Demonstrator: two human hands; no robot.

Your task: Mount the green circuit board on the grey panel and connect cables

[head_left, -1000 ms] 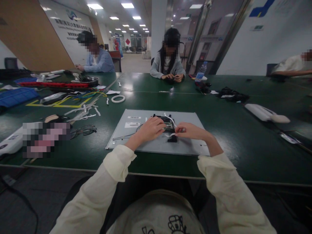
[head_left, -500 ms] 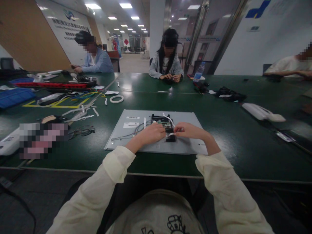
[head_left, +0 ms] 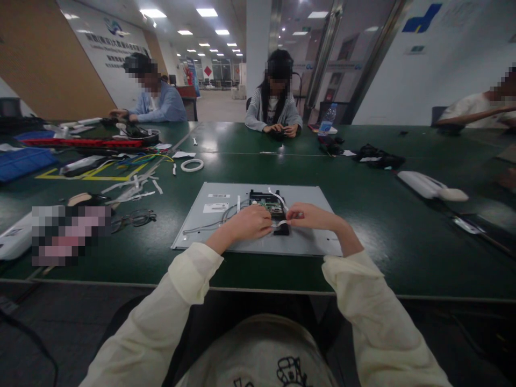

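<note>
A flat grey panel (head_left: 197, 215) lies on the table before me, with a black bracket (head_left: 255, 194) and a green circuit board (head_left: 274, 208) at its middle. My right hand (head_left: 310, 217) is closed in a pinch on a short white strip (head_left: 281, 222), just right of the board. Left of the board, my left hand (head_left: 252, 221) rests low over the panel, its fingers curled together near the strip's other end; what lies in them is hidden. A curved white band (head_left: 278, 194) runs over the bracket. Grey cables (head_left: 220, 221) pass under my left hand.
A white tape roll (head_left: 192, 165) and loose white strips (head_left: 137, 184) lie beyond the panel to the left. Eyeglasses (head_left: 139, 217) and a white device (head_left: 16, 234) are further left. Another white device (head_left: 431, 185) lies right. A bottle (head_left: 328, 118) stands near people seated across.
My left fingers have drawn slightly down and left, uncovering more of the circuit board. My right hand keeps its pinch on the white strip. The view has shifted slightly.
</note>
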